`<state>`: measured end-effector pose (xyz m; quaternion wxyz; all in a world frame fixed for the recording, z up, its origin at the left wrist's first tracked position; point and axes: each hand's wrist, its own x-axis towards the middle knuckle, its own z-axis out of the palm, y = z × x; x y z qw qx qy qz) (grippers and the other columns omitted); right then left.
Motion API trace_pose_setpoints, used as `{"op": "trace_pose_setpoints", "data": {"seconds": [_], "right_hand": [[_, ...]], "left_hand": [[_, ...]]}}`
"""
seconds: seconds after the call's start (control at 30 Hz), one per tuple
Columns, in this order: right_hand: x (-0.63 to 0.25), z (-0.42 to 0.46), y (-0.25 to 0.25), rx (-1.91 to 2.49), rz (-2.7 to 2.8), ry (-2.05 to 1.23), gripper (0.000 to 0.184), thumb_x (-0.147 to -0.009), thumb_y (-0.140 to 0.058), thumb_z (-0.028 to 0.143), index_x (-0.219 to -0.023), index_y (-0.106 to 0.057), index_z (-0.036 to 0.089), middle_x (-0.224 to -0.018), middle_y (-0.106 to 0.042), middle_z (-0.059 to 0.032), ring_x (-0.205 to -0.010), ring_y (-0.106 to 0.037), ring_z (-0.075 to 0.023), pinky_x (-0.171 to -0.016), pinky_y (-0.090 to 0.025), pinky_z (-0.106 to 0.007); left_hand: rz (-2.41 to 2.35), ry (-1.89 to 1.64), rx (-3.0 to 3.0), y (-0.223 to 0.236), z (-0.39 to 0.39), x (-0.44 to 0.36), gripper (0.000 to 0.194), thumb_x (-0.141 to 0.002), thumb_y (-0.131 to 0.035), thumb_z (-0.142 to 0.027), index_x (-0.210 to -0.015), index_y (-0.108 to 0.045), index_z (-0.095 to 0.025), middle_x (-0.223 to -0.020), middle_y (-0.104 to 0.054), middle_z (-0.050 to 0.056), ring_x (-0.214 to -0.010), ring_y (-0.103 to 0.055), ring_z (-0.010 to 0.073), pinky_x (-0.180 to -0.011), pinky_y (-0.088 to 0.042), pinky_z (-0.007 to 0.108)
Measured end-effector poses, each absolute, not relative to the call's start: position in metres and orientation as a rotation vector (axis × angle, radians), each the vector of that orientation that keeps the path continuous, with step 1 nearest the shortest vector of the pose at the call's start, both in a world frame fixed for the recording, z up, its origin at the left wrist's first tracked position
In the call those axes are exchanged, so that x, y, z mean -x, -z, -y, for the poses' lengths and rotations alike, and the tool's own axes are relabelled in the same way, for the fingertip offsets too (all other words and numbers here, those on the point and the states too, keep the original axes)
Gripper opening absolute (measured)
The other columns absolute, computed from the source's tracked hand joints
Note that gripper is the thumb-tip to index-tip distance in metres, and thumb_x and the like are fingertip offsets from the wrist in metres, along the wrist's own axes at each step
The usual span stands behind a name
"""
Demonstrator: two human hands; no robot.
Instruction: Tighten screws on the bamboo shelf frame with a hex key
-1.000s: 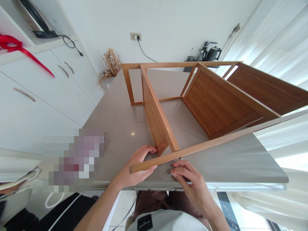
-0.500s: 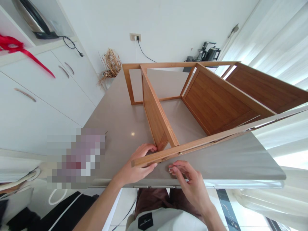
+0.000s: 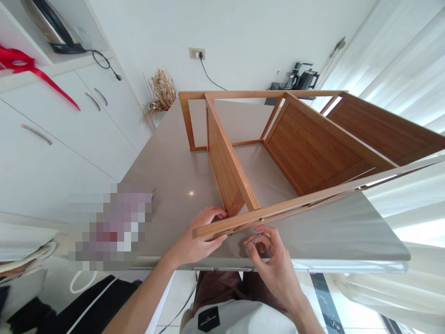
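Note:
A bamboo-coloured wooden shelf frame (image 3: 306, 139) lies on its side on a grey table (image 3: 174, 171). My left hand (image 3: 196, 239) grips the near end of its long front rail (image 3: 313, 198), fingers curled round the wood beside an upright panel (image 3: 225, 162). Just below the rail, my right hand (image 3: 273, 260) pinches a small thin metal piece (image 3: 255, 238) between thumb and fingers; it looks like a hex key or screw.
White cabinets (image 3: 69, 134) stand to the left with a red ribbon (image 3: 31, 69) hanging over them. Dried grass (image 3: 160, 93) and a black kettle (image 3: 302, 79) sit at the table's far end. White curtains (image 3: 399, 55) hang on the right.
My right hand has lifted the small metal piece off the table and brought it up close under the rail. The rail's near end has risen slightly. My left hand keeps its grip.

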<state>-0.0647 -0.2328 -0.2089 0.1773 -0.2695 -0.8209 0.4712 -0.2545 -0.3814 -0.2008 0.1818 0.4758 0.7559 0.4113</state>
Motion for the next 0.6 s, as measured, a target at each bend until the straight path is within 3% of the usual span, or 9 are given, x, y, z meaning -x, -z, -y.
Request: {"op": "trace_pose_setpoints", "data": {"seconds": [0.23, 0.37, 0.5, 0.6], "right_hand": [[0.066, 0.232, 0.206, 0.628, 2.412, -1.387, 0.017, -0.097, -0.052, 0.026, -0.113, -0.050, 0.024, -0.088, -0.071, 0.0009, -0.071, -0.060, -0.0137, -0.069, -0.049, -0.025], [0.064, 0.232, 0.210, 0.590, 2.449, -1.317, 0.024, -0.099, -0.048, 0.026, -0.122, -0.056, 0.025, -0.087, -0.068, 0.0003, -0.068, -0.058, -0.0134, -0.065, -0.050, -0.025], [0.063, 0.235, 0.216, 0.592, 2.389, -1.333, 0.039, -0.099, -0.049, 0.028, -0.138, -0.048, 0.024, -0.088, -0.068, -0.0006, -0.068, -0.063, -0.0135, -0.067, -0.056, -0.025], [0.064, 0.238, 0.218, 0.604, 2.382, -1.287, 0.022, -0.098, -0.054, 0.029, -0.120, -0.058, 0.024, -0.088, -0.071, -0.0015, -0.070, -0.067, -0.0145, -0.068, -0.058, -0.025]], "left_hand": [[-2.113, -1.107, -1.343, 0.201, 0.381, 0.255, 0.032, -0.089, -0.064, -0.030, -0.120, -0.054, -0.027, -0.119, -0.066, 0.003, -0.114, -0.063, 0.0242, -0.103, -0.051, 0.039], [-2.111, -1.130, -1.349, 0.201, 0.381, 0.255, 0.030, -0.089, -0.063, -0.030, -0.118, -0.056, -0.028, -0.119, -0.067, 0.003, -0.116, -0.062, 0.0240, -0.102, -0.052, 0.039], [-2.099, -1.146, -1.354, 0.202, 0.380, 0.255, 0.031, -0.089, -0.063, -0.031, -0.119, -0.056, -0.028, -0.117, -0.068, 0.003, -0.114, -0.063, 0.0251, -0.100, -0.054, 0.040], [-2.109, -1.142, -1.354, 0.203, 0.381, 0.255, 0.032, -0.089, -0.063, -0.032, -0.120, -0.056, -0.028, -0.116, -0.068, 0.003, -0.114, -0.063, 0.0249, -0.100, -0.054, 0.040]]}}
